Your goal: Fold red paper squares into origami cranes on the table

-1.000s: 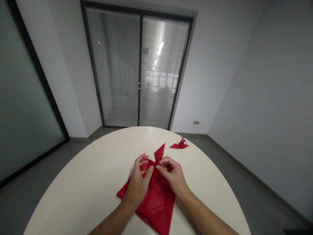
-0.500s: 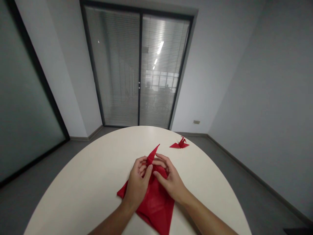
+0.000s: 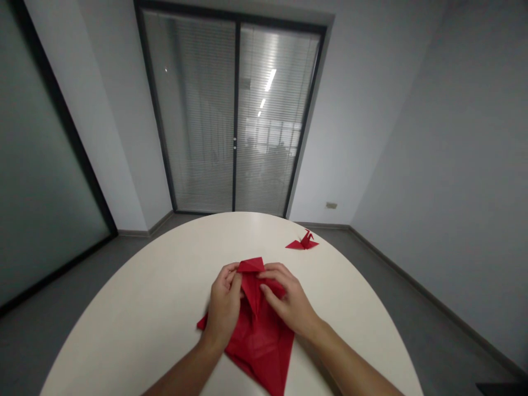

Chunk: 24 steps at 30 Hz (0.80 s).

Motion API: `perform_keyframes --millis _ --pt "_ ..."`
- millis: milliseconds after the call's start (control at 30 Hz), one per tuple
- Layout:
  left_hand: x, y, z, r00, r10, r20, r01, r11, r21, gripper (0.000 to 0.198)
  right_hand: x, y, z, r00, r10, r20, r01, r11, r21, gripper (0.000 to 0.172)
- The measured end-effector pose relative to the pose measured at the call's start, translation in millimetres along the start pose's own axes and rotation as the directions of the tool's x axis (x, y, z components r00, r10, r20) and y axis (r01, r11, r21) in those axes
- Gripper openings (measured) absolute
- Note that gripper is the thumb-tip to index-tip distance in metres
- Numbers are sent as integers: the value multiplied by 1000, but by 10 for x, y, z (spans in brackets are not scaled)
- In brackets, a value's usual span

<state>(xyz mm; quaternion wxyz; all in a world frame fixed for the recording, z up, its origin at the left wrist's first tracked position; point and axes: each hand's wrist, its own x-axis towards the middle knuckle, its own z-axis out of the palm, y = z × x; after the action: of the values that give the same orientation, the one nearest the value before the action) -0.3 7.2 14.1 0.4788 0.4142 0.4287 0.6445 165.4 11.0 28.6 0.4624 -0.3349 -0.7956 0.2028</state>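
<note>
Together, left hand (image 3: 223, 309) and right hand (image 3: 289, 303) pinch 1 red paper (image 3: 264, 344) near 1 crane (image 3: 303, 242).

A small red paper crane (image 3: 303, 242) sits far right on the white round table (image 3: 144, 308); doors with blinds (image 3: 235, 121) stand beyond.

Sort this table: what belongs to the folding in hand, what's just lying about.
In hand: large red paper, pinched at its top fold by left hand and right hand.
Lying about: small red paper crane, apart on the white table.
</note>
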Motion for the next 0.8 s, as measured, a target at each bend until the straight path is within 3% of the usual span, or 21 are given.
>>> perform_keyframes --millis 133,267,367,500,633,800 --pt "-19 25 31 998 -61 -10 60 997 -45 37 12 32 17 998 57 -28 -56 998 29 22" --pt "-21 5 37 993 -117 -2 116 988 -100 39 -7 42 35 992 127 13 -127 967 223 44" --pt "10 -40 7 994 -110 -18 109 990 -85 39 -33 53 38 990 109 88 -129 953 274 53" --pt "51 -89 -38 998 -59 -17 59 998 22 34 -41 85 -5 996 -30 79 28 999 25 45" --pt "41 -60 -30 1000 5 -20 -2 990 140 28 7 63 -101 961 -245 124 273 905 -326 37" --pt "-7 -6 0 1000 -3 -12 5 987 160 24 48 27 -148 954 -286 86 291 822 -489 31"
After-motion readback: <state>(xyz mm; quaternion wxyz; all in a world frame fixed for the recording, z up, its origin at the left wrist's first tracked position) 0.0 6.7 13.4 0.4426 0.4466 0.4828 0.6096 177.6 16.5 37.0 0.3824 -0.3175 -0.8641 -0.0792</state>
